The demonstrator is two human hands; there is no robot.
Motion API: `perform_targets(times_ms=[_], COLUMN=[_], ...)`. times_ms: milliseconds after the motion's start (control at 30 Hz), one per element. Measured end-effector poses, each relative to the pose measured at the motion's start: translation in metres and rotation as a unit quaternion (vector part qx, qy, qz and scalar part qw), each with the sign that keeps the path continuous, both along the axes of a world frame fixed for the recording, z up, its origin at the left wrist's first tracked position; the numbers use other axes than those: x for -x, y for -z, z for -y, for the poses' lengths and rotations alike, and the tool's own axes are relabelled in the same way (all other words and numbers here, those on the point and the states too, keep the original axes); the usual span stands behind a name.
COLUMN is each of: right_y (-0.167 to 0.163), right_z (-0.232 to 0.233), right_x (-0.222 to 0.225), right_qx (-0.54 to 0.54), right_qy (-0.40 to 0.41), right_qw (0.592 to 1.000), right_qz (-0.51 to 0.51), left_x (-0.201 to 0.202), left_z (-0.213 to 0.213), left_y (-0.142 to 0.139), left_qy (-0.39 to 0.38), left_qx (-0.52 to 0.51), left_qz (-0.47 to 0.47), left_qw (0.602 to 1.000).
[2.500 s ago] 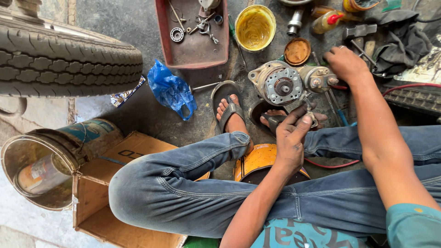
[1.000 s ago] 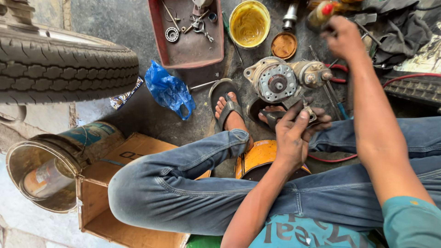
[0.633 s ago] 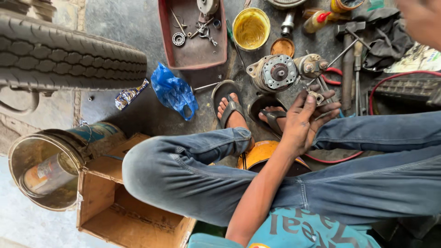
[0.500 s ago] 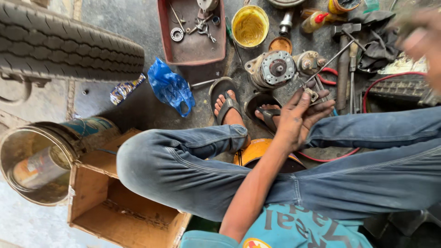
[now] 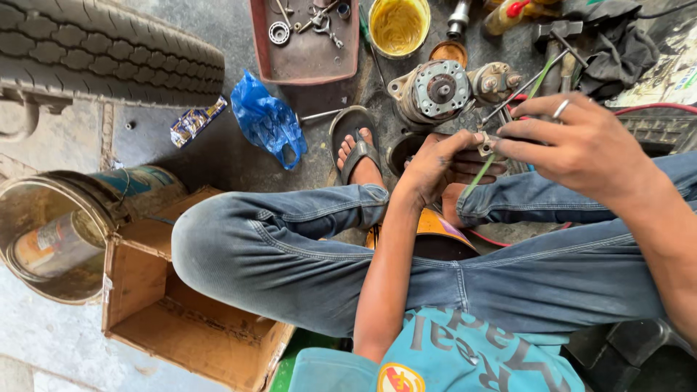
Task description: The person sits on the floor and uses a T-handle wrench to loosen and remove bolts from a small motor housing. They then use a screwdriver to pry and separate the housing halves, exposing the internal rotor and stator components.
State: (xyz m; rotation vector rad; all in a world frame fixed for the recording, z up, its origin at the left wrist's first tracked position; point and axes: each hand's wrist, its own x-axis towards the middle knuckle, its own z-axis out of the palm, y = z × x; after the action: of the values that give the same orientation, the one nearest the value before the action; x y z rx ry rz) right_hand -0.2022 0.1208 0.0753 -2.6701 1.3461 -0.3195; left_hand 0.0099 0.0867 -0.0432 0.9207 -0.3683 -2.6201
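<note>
I sit on the floor in jeans with my feet in sandals. My left hand [image 5: 435, 163] pinches a small metal part [image 5: 485, 143] above my knee. My right hand [image 5: 573, 141], with a ring on one finger, meets it from the right and grips a thin green-handled tool [image 5: 475, 174] against that part. Just beyond the hands, a round grey motor unit [image 5: 435, 91] lies on the floor by my left foot [image 5: 359, 156].
A red tray [image 5: 305, 62] of small parts, a yellow tub [image 5: 398, 25] and a hammer [image 5: 559, 36] lie at the top. A blue plastic bag [image 5: 265, 120] and a tyre [image 5: 109, 51] are to the left. A cardboard box [image 5: 167, 305] and a metal bucket [image 5: 51, 232] stand lower left.
My right hand has drawn back from the tools at the top right and joined my left hand at the small part, now with the green tool. My left hand stayed put.
</note>
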Motion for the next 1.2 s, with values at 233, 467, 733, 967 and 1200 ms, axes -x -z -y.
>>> perform_targets(times_ms=[233,467,733,967,1200], right_y=[0.008,0.019,0.022,-0.009,0.004], right_z=[-0.003,-0.004,-0.001,0.02,0.011], right_x=[-0.004,0.0,0.002,-0.012,-0.002], right_qx=[0.055,0.046,0.094,0.077,0.065], right_qy=[-0.022,-0.014,-0.045,-0.082,-0.084], right_qw=[0.997,0.999,0.995,0.994,0.994], right_qz=[-0.04,0.009,-0.001,0.016,-0.018], left_x=[0.005,0.01,0.012,0.014,0.021], left_z=[-0.004,-0.008,-0.014,-0.02,-0.024], left_y=[0.02,0.033,0.035,0.032,0.039], left_qy=[-0.002,0.002,-0.016,-0.031,-0.045], left_qx=[0.153,0.222,0.218,0.268,0.191], left_qz=[0.066,0.05,0.043,0.068,0.046], left_qw=[0.986,0.974,0.975,0.96,0.979])
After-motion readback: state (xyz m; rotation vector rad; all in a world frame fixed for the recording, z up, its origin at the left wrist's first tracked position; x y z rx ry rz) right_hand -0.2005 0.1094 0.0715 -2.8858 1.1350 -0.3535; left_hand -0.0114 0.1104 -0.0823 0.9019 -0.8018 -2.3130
